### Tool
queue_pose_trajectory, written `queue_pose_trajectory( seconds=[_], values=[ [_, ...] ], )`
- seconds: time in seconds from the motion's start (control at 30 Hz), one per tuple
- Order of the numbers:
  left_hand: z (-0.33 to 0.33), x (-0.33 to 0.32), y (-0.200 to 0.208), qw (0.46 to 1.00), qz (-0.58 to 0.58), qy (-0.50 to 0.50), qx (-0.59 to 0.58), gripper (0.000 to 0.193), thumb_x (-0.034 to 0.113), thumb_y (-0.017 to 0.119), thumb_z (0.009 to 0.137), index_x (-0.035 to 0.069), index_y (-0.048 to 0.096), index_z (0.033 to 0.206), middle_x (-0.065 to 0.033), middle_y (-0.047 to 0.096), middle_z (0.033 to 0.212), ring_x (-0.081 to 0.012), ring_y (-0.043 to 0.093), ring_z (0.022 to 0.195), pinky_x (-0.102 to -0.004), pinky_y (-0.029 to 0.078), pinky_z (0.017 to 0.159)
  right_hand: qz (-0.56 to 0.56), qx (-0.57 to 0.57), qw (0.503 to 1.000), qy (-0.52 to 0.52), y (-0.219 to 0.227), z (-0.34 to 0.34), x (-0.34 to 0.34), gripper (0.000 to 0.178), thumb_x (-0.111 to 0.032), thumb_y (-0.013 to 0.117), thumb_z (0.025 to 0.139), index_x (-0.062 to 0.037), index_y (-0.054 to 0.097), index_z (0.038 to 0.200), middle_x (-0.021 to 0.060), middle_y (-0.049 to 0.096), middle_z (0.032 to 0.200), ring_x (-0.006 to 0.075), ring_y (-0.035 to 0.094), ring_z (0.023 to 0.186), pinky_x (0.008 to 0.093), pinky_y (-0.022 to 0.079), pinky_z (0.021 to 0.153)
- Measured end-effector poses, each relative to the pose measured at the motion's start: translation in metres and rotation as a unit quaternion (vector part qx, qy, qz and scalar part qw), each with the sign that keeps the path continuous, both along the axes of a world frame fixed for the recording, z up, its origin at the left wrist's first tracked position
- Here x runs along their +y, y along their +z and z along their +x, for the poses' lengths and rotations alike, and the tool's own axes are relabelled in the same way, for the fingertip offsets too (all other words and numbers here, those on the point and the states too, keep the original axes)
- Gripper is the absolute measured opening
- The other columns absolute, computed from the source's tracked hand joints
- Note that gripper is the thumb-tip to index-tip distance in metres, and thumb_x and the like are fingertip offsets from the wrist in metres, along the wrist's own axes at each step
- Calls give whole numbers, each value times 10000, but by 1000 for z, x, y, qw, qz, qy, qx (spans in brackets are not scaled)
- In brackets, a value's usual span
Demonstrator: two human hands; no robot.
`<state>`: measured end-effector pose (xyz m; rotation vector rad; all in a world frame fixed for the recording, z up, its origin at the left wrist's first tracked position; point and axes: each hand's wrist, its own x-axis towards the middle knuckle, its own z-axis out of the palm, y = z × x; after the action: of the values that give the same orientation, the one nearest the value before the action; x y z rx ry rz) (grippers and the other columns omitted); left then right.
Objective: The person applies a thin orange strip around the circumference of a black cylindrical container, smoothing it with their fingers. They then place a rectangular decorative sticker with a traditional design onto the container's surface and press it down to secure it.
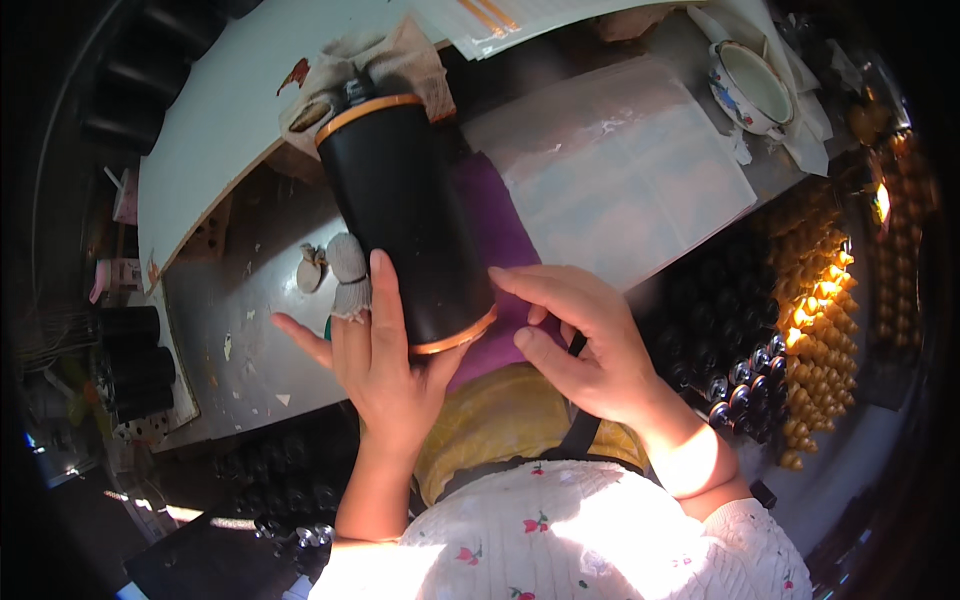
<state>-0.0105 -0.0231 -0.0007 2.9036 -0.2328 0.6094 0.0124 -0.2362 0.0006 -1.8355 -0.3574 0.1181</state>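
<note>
A black cylinder [395, 205] with a copper-coloured band at each end lies tilted in front of me, its far end by a crumpled, stained cloth [420, 58]. My left hand [385, 365] is closed on its near end, thumb at the lower band and fingers along its left side. One finger of that hand wears a grey knitted finger cover [348, 265]. My right hand [590, 345] is open at the cylinder's right side, thumb and forefinger apart, forefinger tip close to the near band. Whether it touches cannot be told. Purple cloth [495, 205] lies beneath the cylinder.
A small greyish bundle [311, 268] sits on the metal tabletop [235, 310]. To the right are a plastic-covered flat sheet [620, 170] and an enamel bowl [752, 88]. Stacked black pieces [715, 310] and gold-coloured pieces [815, 350] stand beyond the right edge. Black cylinders [130, 350] stand at left.
</note>
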Motion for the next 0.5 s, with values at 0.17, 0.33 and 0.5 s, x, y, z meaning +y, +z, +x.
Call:
queue_pose_trajectory(
  seconds=[0.17, 0.33, 0.5],
  values=[
    [-1, 4, -6, 997, -75, -3, 4, 1046, 580, 775, 789, -94, 402, 1498, -78, 621, 855, -262, 657, 870, -674, -17, 1206, -44, 50, 998, -23, 15, 9, 15, 618, -239, 770, 871, -31, 567, 1417, 103, 677, 1018, 188, 588, 715, 323, 502, 713],
    [-2, 5, -6, 992, -117, -1, 37, 1039, 543, 794, 789, -99, 392, 1500, -102, 683, 945, -291, 685, 960, -659, -27, 1212, -34, 111, 993, -13, 18, 14, 17, 642, -319, 765, 872, -16, 573, 1405, 98, 676, 1007, 176, 581, 702, 314, 487, 680],
    [2, 7, -11, 991, -131, -30, 10, 990, 502, 774, 826, -118, 383, 1492, -180, 681, 1217, -345, 651, 1175, -648, -44, 1213, -12, 96, 995, -26, 14, 12, 20, 611, -279, 761, 875, -7, 583, 1393, 97, 679, 1017, 147, 568, 675, 292, 481, 657]
  ],
)
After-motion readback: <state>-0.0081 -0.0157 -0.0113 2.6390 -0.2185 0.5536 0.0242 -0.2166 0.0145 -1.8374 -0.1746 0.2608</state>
